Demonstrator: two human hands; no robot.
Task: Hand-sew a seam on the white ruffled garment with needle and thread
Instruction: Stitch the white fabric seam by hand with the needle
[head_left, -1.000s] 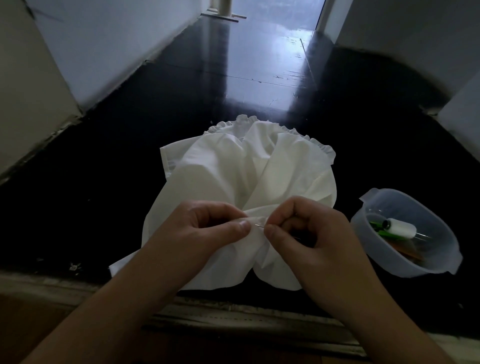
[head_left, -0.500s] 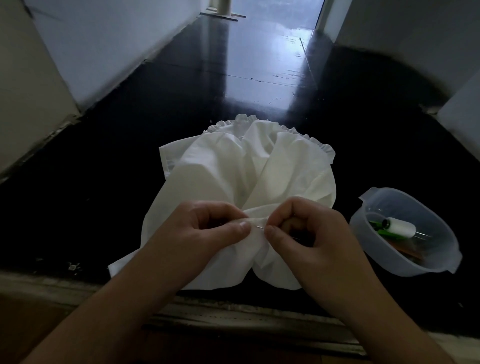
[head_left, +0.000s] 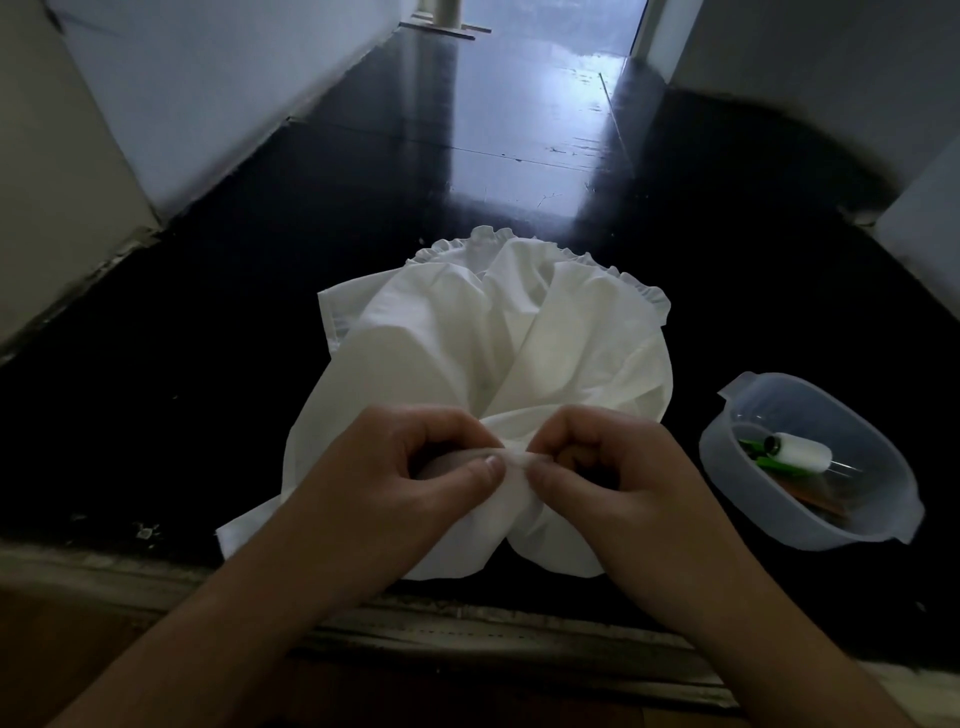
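White ruffled garment (head_left: 498, 358) lies bunched on the dark floor (head_left: 260, 322), ruffle edge on the far side. Left hand (head_left: 405, 467) and right hand (head_left: 613, 467) both pinch one fold at its near middle, thumbs almost touching; needle not visible. Clear plastic tub (head_left: 810, 462) to the right holds a white thread spool (head_left: 802, 451).

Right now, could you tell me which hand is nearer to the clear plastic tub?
Right. The right hand pinches the white garment just left of the tub; the left hand holds the cloth farther away, beyond the right.
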